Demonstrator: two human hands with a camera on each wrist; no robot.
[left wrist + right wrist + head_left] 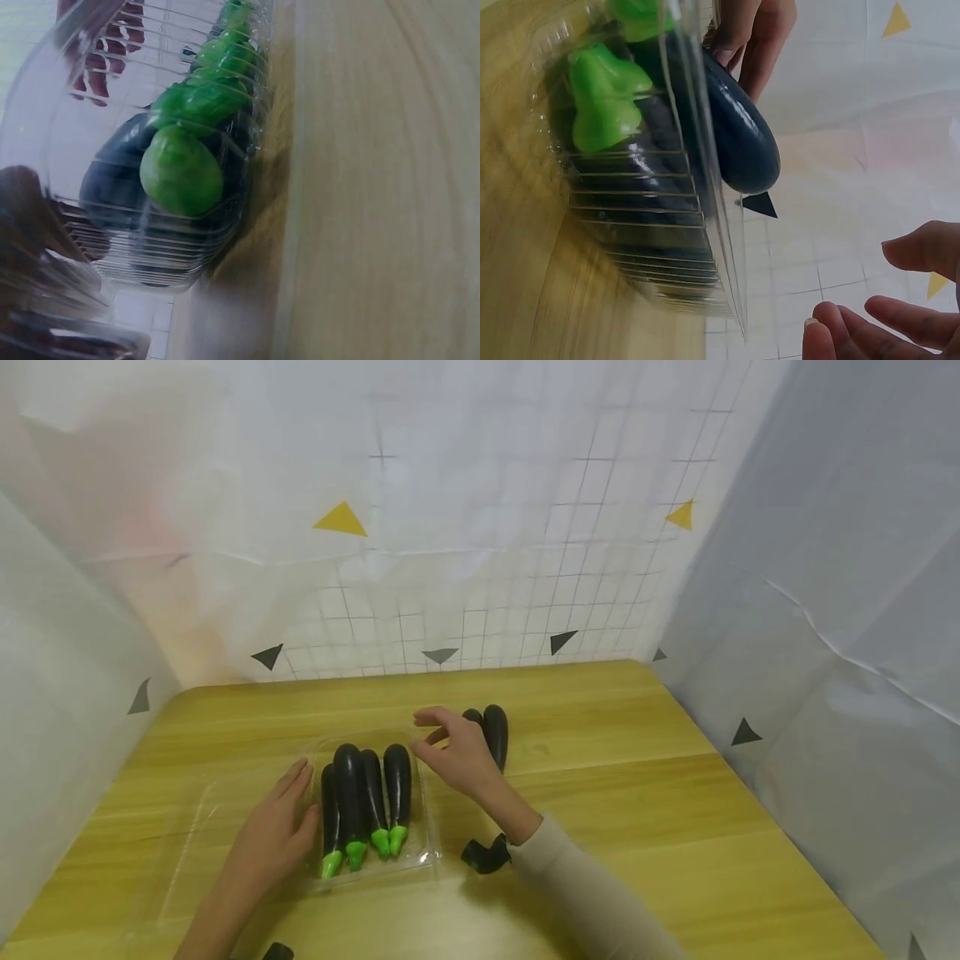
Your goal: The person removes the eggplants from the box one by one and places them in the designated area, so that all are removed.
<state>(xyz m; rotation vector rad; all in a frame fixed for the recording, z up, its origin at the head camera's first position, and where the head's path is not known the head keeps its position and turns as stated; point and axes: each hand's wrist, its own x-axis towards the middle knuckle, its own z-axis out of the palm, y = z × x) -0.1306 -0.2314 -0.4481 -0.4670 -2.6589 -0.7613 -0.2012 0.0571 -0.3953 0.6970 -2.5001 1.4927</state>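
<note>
White sheet walls point(480, 443) with two yellow triangles point(342, 522) line a yellow wood-grain table point(600, 718); four black-purple, green-stemmed eggplants point(349, 793) lie in a clear plastic tray point(423, 842), two more eggplants point(497, 735) past its right edge; the left hand point(276, 827) lies straight-fingered at the tray's left edge, the right hand point(459, 756), slack and empty, near its back-right corner

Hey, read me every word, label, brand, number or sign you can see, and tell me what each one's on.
There are none to read.
The eggplants and the clear plastic container show no readable print.
The white backdrop bears only plain yellow triangles, dark triangles and grid lines, without letters or numbers.
</note>
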